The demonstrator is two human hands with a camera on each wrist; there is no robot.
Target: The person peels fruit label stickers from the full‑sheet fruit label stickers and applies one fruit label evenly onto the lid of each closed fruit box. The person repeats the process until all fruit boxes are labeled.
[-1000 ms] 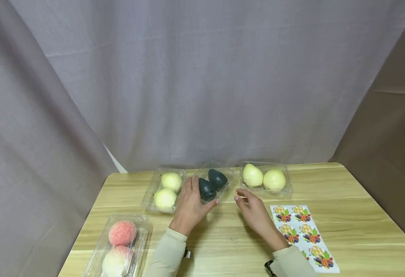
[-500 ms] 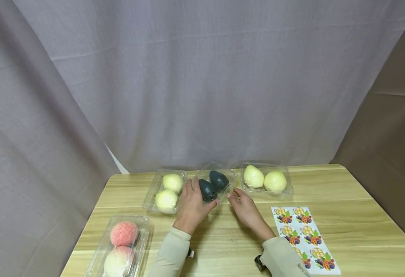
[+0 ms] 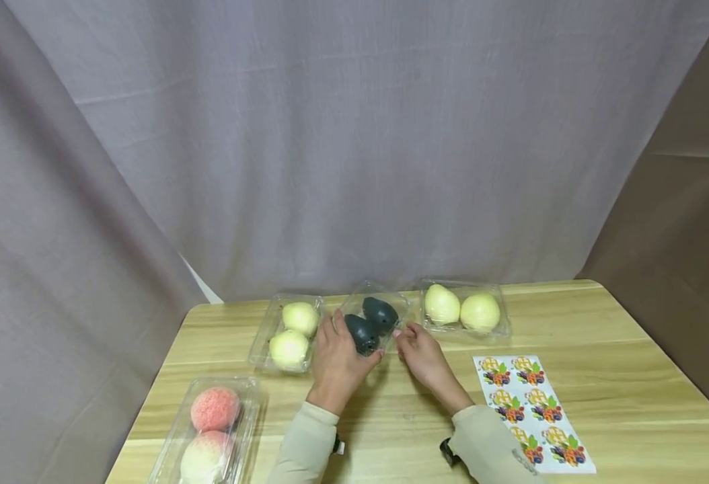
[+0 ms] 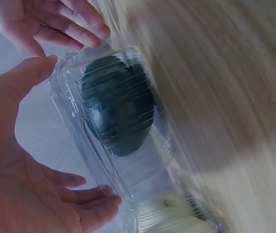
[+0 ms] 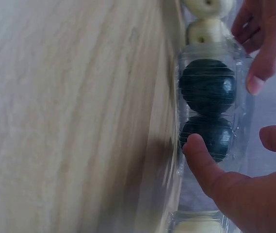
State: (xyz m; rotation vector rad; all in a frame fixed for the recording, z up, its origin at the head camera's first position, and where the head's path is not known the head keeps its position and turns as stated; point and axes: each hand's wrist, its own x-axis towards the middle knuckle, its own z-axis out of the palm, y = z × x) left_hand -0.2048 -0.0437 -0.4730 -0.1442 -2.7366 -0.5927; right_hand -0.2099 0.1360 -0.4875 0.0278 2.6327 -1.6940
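Observation:
A clear plastic clamshell box (image 3: 404, 304) with two dark green avocado-like fruits (image 3: 381, 314) stands at the table's back edge. My left hand (image 3: 338, 363) holds its left and near sides, thumb at the near edge and fingers along the left side. In the left wrist view, that thumb (image 4: 43, 68) meets one end of the box. At the box's right corner is my right hand (image 3: 422, 355). The right wrist view shows one of its fingers (image 5: 201, 158) extended against the box wall, with the thumb apart.
Clear boxes of pale yellow pears stand on the left (image 3: 264, 343) and right (image 3: 502, 323). A clear box (image 3: 247, 410) with two peach-like fruits lies at the front left. A sheet of fruit stickers (image 3: 527, 396) lies on the right, partly under the right sleeve.
My right hand has moved left from beside the box to its right corner. The left hand stays on the box, which has hardly moved.

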